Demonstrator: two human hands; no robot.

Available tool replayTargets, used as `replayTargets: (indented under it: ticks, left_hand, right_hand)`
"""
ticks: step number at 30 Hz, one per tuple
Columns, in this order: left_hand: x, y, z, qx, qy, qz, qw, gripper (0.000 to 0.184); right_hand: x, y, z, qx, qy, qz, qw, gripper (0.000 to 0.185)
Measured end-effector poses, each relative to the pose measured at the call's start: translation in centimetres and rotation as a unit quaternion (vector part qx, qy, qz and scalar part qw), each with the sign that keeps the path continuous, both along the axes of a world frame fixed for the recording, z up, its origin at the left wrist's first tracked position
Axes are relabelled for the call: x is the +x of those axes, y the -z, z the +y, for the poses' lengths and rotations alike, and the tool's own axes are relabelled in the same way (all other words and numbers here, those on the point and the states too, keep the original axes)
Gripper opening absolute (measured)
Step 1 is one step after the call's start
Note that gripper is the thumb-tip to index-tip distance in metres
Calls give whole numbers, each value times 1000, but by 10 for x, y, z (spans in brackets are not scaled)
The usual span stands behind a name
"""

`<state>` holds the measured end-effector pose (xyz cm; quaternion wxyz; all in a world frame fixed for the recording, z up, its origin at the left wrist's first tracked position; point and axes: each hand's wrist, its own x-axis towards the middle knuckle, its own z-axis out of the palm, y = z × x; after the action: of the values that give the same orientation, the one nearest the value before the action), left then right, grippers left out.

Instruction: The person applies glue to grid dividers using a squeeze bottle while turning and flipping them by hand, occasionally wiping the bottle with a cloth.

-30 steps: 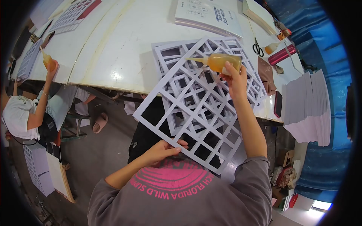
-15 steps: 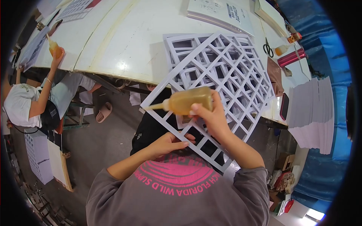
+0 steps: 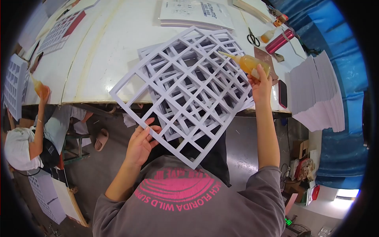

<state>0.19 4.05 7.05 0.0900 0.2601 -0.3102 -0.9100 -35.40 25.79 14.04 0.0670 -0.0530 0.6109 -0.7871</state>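
My left hand (image 3: 143, 141) grips the near-left edge of a white lattice panel (image 3: 170, 147), fingers curled round its outer strip. The panel lies tilted over several similar lattices, with its near corner jutting past the table edge towards my chest. In my right hand (image 3: 261, 81) is a squeeze bottle (image 3: 248, 63) of amber liquid, probably glue. Its thin nozzle points left, over the far-right part of the lattice. Whether the tip touches a strip I cannot tell.
Scissors (image 3: 253, 36), a pink-red flask (image 3: 280, 41) and a phone (image 3: 282, 94) lie on the right of the white table (image 3: 94, 59). A tall paper stack (image 3: 316, 91) stands at far right. Printed sheets (image 3: 197, 14) lie at the back. A co-worker (image 3: 23, 144) sits at left, holding another bottle.
My right hand has carried the bottle right and away from me, to the lattice's far-right side. The lattice has turned, and my left hand now holds its edge further left.
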Motion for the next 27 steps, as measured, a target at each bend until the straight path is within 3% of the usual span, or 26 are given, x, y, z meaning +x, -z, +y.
replayTargets:
  ticks: [7, 15, 23, 27]
  left_hand:
    - [14, -5, 20, 6, 46, -34, 998, 29]
    - [18, -11, 31, -71, 234, -64, 967, 28]
    - [14, -4, 40, -66, 276, -36, 958, 29]
    - [11, -6, 40, -68, 283, -43, 956, 29]
  right_hand:
    - [-36, 21, -5, 14, 13, -7, 1000, 40]
    - [-33, 25, -24, 34, 27, 12, 999, 42]
    - [63, 18, -26, 41, -87, -37, 995, 39]
    - [114, 15, -35, 34, -121, -56, 990, 52]
